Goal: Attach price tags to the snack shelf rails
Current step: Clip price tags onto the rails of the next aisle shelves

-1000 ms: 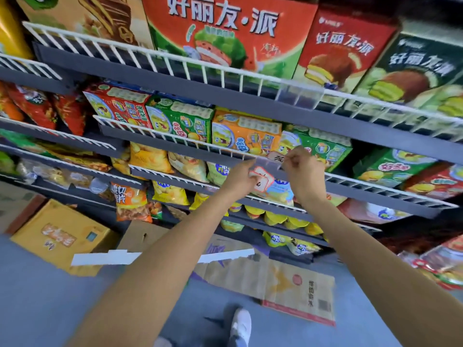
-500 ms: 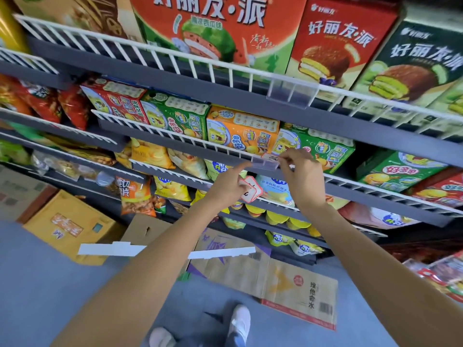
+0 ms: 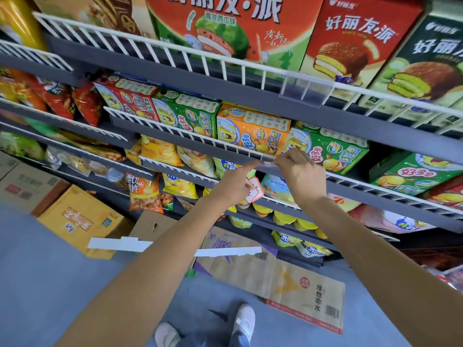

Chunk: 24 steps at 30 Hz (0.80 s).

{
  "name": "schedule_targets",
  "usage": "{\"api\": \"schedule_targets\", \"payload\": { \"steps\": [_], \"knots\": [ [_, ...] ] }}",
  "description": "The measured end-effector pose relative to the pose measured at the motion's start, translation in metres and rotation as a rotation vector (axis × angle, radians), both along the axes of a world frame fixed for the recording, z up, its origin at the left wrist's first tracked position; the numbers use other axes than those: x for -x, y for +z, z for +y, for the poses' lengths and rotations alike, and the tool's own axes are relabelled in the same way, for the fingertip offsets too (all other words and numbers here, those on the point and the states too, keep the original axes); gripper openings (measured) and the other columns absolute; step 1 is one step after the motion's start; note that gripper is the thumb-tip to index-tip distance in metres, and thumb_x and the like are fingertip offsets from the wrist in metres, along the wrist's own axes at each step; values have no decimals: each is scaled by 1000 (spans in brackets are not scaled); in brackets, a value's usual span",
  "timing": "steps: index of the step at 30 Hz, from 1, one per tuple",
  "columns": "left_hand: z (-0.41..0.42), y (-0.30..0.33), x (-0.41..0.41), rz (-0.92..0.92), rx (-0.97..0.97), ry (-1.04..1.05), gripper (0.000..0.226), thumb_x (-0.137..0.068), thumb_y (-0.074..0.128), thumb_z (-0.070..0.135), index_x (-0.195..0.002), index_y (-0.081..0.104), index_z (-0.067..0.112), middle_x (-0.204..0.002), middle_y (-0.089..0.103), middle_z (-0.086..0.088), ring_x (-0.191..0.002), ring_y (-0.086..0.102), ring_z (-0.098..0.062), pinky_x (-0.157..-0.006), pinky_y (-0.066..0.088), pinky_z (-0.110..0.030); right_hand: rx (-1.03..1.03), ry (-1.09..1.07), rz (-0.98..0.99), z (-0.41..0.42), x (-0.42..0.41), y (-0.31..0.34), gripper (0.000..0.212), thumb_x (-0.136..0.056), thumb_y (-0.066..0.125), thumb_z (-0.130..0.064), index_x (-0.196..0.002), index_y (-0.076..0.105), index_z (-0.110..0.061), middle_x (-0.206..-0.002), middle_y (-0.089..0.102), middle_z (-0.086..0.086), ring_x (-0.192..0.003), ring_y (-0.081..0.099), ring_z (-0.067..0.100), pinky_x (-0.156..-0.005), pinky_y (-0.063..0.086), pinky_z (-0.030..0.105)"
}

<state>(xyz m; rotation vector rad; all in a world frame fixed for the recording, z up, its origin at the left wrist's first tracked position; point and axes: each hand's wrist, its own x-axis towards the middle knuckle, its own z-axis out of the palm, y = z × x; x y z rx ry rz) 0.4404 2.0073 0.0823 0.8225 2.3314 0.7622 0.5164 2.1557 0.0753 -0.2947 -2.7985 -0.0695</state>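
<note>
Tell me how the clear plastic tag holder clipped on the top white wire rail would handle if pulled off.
The clear plastic tag holder looks thin, so probably light and somewhat springy rather than rigid. It hangs clipped over the white wire rail, so it would likely snap free with a tug. Its glossy surface may be slippery in the grip.

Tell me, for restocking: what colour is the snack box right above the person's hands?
Orange snack box, seen in the head view.

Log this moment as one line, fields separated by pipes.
step: fitting tag holder on rail | right hand: pinches clear tag holder at white wire rail | left hand: holds spare price tags, forefinger on holder
</note>
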Motion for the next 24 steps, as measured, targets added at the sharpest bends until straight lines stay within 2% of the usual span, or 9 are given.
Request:
{"api": "schedule_targets", "payload": {
  "steps": [4, 7, 9, 13, 17, 19, 21, 24],
  "knots": [
    [1, 3, -1, -20, 4, 6, 62, -90, 48, -2, -142, 34, 30, -95, 61, -19, -93, 60, -27, -81, 45, -32, -21, -10, 12, 3, -4, -3, 34, -47, 76, 14, -71, 66, -9, -79, 60, 9, -62, 57, 26, -41, 25, 17],
    [2, 4, 0, -12, 12, 6, 62, -90, 48, -2, -142, 34, 29, -100, 62, -17, -96, 59, -25, -79, 43, -28, -81, -18, 3, 2, -5, -4, 35, -44, 76, 14, -70, 66, -8, -77, 59, 8, -58, 56, 25, -41, 23, 16],
    [2, 4, 0, -9, 10, 6, 62, -90, 48, -1, -142, 34, 29, -97, 62, -15, -96, 59, -25, -75, 41, -25, -106, -10, -7, 0, -5, -5, 34, -43, 76, 14, -69, 65, -6, -76, 59, 9, -56, 55, 24, -40, 23, 16],
    [2, 4, 0, -3, 5, 0, 62, -90, 48, -2, -142, 34, 29, -86, 57, -12, -93, 60, -26, -74, 43, -27, -125, 19, -42, -2, -7, -7, 41, -39, 76, 16, -72, 66, -5, -74, 58, 10, -52, 54, 24, -35, 28, 17],
    [4, 3, 2, 20, 10, -9, 63, -89, 50, -2, -142, 35, 29, -70, 51, -3, -75, 55, -19, -65, 40, -22, -122, 49, -45, -1, -6, 0, 49, -33, 74, 16, -75, 67, -8, -69, 58, 9, -43, 51, 22, -38, 22, 15],
    [6, 3, 4, 30, 13, -6, 62, -89, 52, 0, -142, 36, 29, -79, 58, -10, -73, 54, -18, -65, 41, -24, -128, 60, -42, 0, -6, 1, 47, -32, 73, 17, -72, 66, -8, -68, 58, 9, -41, 51, 21, -39, 21, 14],
    [8, 4, 5, 30, -2, 2, 59, -89, 54, 3, -141, 38, 29, -98, 64, -14, -75, 55, -19, -65, 42, -26, -140, 64, -31, 2, -6, -1, 44, -34, 72, 17, -70, 65, -8, -69, 59, 8, -45, 52, 22, -38, 22, 15],
    [9, 4, 6, 12, -37, 16, 55, -90, 55, 7, -139, 41, 27, -121, 60, -12, -97, 59, -21, -73, 42, -26, -168, 66, -7, 3, -9, -4, 36, -42, 71, 16, -70, 64, -5, -75, 59, 10, -51, 53, 23, -38, 23, 15]
  ]
}}
